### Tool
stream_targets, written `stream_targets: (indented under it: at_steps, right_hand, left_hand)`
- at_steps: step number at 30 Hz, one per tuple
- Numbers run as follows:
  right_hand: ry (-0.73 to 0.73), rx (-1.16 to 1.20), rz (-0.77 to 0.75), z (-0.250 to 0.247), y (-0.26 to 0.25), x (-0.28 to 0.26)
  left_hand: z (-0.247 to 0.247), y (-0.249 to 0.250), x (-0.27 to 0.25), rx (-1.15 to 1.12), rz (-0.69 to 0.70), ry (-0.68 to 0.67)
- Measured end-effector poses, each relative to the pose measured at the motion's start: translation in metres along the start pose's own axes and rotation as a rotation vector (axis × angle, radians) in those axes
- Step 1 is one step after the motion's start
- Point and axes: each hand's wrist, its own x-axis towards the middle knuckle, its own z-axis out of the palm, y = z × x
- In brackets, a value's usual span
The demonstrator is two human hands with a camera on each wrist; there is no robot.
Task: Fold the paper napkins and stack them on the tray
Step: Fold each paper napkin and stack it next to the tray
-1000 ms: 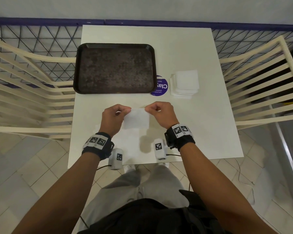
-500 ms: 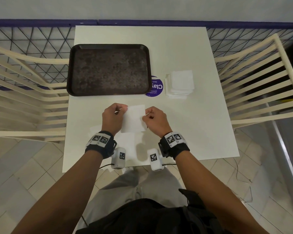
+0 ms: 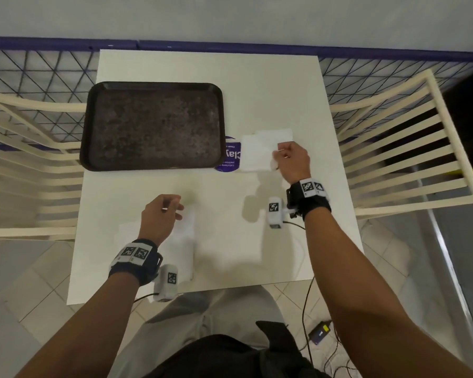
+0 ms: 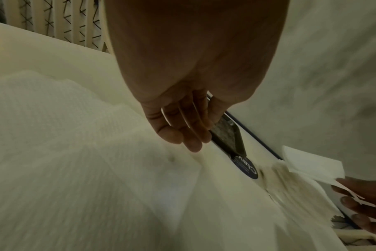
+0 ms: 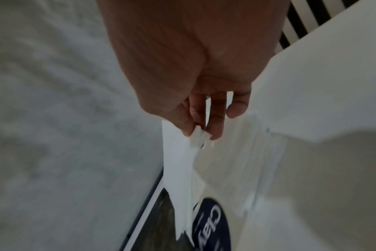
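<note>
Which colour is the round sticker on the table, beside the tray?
The round sticker is dark purple-blue with white lettering, best seen in the head view.

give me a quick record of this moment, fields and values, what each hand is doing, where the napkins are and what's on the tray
left hand: low over the near napkin, fingers relaxed, gripping nothing
right hand: pinches one napkin by its edge, lifted above the napkin stack
near napkin: flat on the table, at the near edge
napkin stack: right of the tray, beside the blue sticker
tray: dark, no napkins on it
task state: nothing stacked on the tray yet
</note>
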Motion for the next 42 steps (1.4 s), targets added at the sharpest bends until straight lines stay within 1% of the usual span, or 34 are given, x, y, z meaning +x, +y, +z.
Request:
stream_targets:
  at_steps: [4, 9, 13, 16, 19, 20, 23, 26, 30, 33, 35, 37, 40, 42]
  right_hand:
    - [0.037, -0.077, 0.012, -0.017, 0.008, 0.042]
    - [0.037, -0.204, 0.004, -0.021, 0.012, 0.059]
    - [0.104, -0.154, 0.016, -0.018, 0.015, 0.055]
    - [0.206, -0.125, -0.069, -0.011, 0.016, 0.040]
    - [0.218, -0.059, -0.167, 0.007, 0.014, 0.010]
    - [0.195, -0.034, -0.183, 0.016, 0.013, -0.002]
    - [0.064, 0.016, -0.176, 0.048, 0.011, -0.041]
    - [-0.042, 0.016, -0.178, 0.078, 0.013, -0.080]
    - [-0.258, -0.105, -0.121, 0.118, 0.021, -0.128]
    - [-0.391, -0.243, -0.091, 0.137, 0.029, -0.158]
    - [-0.431, -0.333, -0.074, 0.147, 0.032, -0.172]
    - [-0.445, -0.395, -0.046, 0.154, 0.034, -0.182]
    - [-0.444, -0.406, -0.019, 0.160, 0.031, -0.194]
    - [-0.448, -0.403, -0.017, 0.163, 0.029, -0.199]
  left_hand:
    - [0.002, -0.005, 0.003, 0.034, -0.024, 0.007]
    - [0.005, -0.002, 0.006, 0.049, -0.053, 0.015]
    - [0.007, 0.000, 0.010, 0.040, -0.055, 0.022]
    - [0.008, 0.001, 0.010, 0.027, -0.040, 0.023]
    - [0.006, 0.000, 0.008, 0.018, -0.048, 0.019]
    - [0.005, -0.001, 0.007, 0.015, -0.052, 0.018]
    - [-0.001, -0.006, 0.003, 0.012, -0.054, 0.019]
    - [-0.008, -0.014, -0.003, 0.007, -0.053, 0.029]
    - [-0.020, -0.034, -0.013, 0.037, -0.086, 0.049]
    - [-0.028, -0.050, -0.022, 0.179, -0.122, 0.045]
    - [-0.032, -0.057, -0.028, 0.271, -0.163, 0.031]
    - [-0.036, -0.062, -0.032, 0.314, -0.196, 0.025]
    - [-0.039, -0.065, -0.035, 0.322, -0.220, 0.025]
    - [-0.040, -0.065, -0.035, 0.288, -0.238, 0.044]
